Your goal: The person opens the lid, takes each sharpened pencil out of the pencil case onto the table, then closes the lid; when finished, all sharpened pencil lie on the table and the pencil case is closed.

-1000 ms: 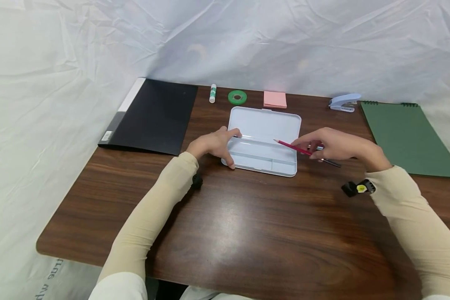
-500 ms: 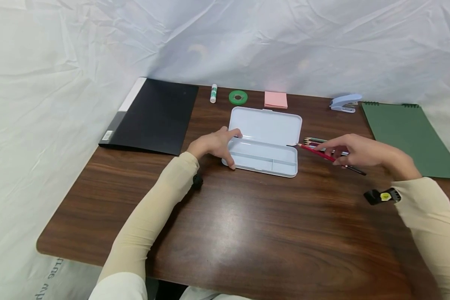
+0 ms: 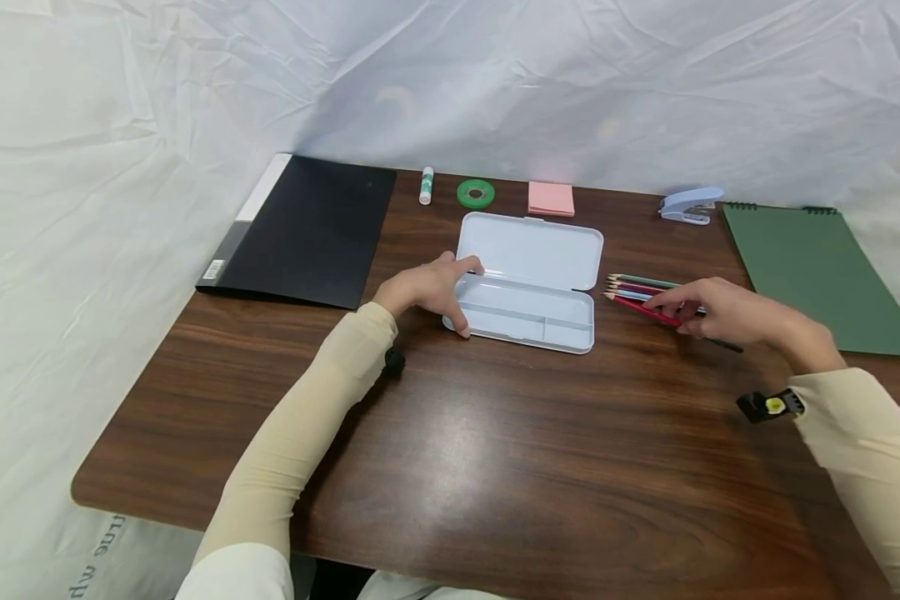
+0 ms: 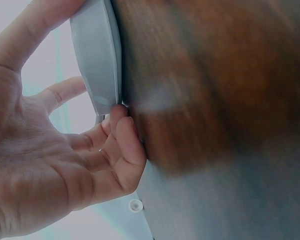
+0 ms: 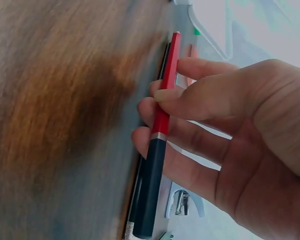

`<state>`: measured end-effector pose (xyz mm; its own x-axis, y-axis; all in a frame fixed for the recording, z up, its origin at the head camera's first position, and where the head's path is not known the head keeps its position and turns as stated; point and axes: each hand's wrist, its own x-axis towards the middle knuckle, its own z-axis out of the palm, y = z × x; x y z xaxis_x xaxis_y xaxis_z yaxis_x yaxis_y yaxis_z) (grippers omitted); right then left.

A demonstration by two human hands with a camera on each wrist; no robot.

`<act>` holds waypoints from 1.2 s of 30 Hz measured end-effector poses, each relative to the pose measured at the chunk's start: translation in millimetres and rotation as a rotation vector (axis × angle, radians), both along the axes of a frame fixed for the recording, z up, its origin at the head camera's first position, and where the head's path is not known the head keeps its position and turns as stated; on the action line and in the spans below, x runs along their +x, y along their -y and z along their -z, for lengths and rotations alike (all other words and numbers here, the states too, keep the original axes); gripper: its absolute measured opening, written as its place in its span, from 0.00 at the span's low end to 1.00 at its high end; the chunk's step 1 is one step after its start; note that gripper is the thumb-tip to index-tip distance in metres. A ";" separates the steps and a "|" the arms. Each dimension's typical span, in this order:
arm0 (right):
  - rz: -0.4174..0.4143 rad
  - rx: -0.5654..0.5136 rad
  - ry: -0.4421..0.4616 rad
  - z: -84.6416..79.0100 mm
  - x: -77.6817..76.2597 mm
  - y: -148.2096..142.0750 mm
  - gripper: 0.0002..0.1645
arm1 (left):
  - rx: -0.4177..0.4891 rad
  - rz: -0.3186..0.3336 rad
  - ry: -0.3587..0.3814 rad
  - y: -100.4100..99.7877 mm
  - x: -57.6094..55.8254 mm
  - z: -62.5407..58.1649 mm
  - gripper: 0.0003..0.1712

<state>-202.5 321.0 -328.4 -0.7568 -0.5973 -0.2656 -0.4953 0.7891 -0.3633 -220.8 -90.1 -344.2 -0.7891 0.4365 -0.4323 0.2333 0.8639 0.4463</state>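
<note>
A white, flat pencil case (image 3: 528,250) lies open on the table, lid tipped back, its divided tray (image 3: 504,325) nearer me. My left hand (image 3: 429,287) grips the case's left end, thumb at the front edge; in the left wrist view, fingers (image 4: 127,142) curl at the end of the case (image 4: 97,60). My right hand (image 3: 746,312) pinches a red pencil (image 3: 640,309) with a dark rear part, low over the table right of the case. Just behind it several coloured pencils (image 3: 645,281) lie side by side, partly hidden by the fingers.
On the left is a black folder (image 3: 322,233). Along the back stand or lie a glue stick (image 3: 426,185), green tape (image 3: 476,194), pink sticky notes (image 3: 551,198) and a blue stapler (image 3: 688,205). A green spiral notebook (image 3: 825,279) lies at right.
My right hand has carried the red pencil rightward from over the case and lowered it beside the other pencils, which have come into view. The left hand has stayed on the case.
</note>
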 end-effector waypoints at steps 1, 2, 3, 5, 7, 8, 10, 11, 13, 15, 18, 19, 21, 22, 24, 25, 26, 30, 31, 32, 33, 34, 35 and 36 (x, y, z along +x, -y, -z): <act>-0.004 0.006 -0.015 1.1 -0.7 0.1 0.31 | 0.000 -0.001 0.001 0.2 0.1 -0.1 0.56; -0.007 0.009 -0.026 2.1 -1.4 0.3 0.31 | 0.001 -0.003 0.002 0.2 0.1 -0.2 0.56; -0.012 0.009 -0.037 3.2 -1.9 0.4 0.30 | 0.002 -0.003 0.002 0.2 0.1 -0.2 0.56; -0.016 0.011 -0.056 5.1 -2.5 0.6 0.29 | 0.003 -0.003 0.002 0.2 0.0 -0.3 0.56; -0.008 0.009 -0.071 6.5 -2.3 0.7 0.28 | 0.002 -0.001 0.001 0.1 0.0 -0.5 0.56; -0.004 0.008 -0.079 7.1 -1.8 0.7 0.28 | 0.002 -0.001 0.002 0.0 0.2 -0.6 0.56; 0.002 0.008 -0.096 8.2 -0.8 0.7 0.28 | 0.001 -0.001 0.003 -0.2 0.4 -0.8 0.56; 0.006 0.006 -0.102 8.8 -0.3 0.8 0.28 | 0.000 -0.002 0.005 -0.3 0.6 -1.0 0.56; 0.014 0.008 -0.113 9.7 0.3 1.1 0.27 | 0.000 -0.003 0.007 -0.4 0.8 -1.4 0.56; 0.020 0.017 -0.124 10.6 0.5 1.4 0.26 | 0.001 -0.002 0.008 -0.4 0.9 -1.6 0.56; 0.034 0.039 -0.143 12.0 0.6 1.7 0.24 | 0.005 0.000 0.011 -0.9 1.0 -2.0 0.56; 0.037 0.046 -0.152 12.5 0.8 1.8 0.23 | 0.007 0.002 0.010 -0.9 1.0 -2.1 0.56; 0.042 0.059 -0.171 13.4 1.2 1.7 0.23 | 0.009 0.002 0.009 -1.1 1.2 -2.8 0.56; 0.047 0.063 -0.183 13.8 1.5 1.6 0.22 | 0.008 0.002 0.009 -1.1 1.3 -3.2 0.56; 0.056 0.069 -0.204 14.5 2.4 1.2 0.21 | 0.005 0.002 0.006 -1.1 1.4 -3.8 0.56; 0.060 0.069 -0.215 14.9 3.0 1.0 0.21 | 0.003 0.001 0.005 -1.0 1.3 -3.9 0.56; 0.063 0.070 -0.226 15.2 3.6 0.7 0.21 | 0.001 0.001 0.006 -1.0 1.4 -4.2 0.56; 0.083 0.063 -0.254 17.0 5.5 -0.8 0.20 | -0.002 0.001 0.003 -0.4 1.3 -4.0 0.55; 0.086 0.059 -0.258 17.5 5.6 -1.6 0.19 | -0.001 0.000 0.003 -0.3 1.3 -4.0 0.55; 0.088 0.059 -0.261 18.0 5.6 -2.4 0.19 | -0.001 0.000 0.002 0.0 1.4 -3.8 0.55; 0.092 0.057 -0.265 18.5 5.7 -2.9 0.19 | -0.001 -0.002 0.003 0.2 1.4 -3.6 0.55; 0.097 0.055 -0.270 18.9 6.1 -3.3 0.19 | 0.000 -0.002 0.005 0.2 1.4 -3.7 0.55; 0.102 0.053 -0.273 19.3 6.3 -3.8 0.19 | 0.000 -0.002 0.006 0.2 1.4 -3.8 0.55; 0.106 0.054 -0.277 19.6 6.4 -4.3 0.20 | 0.000 -0.001 0.006 0.1 1.4 -3.8 0.55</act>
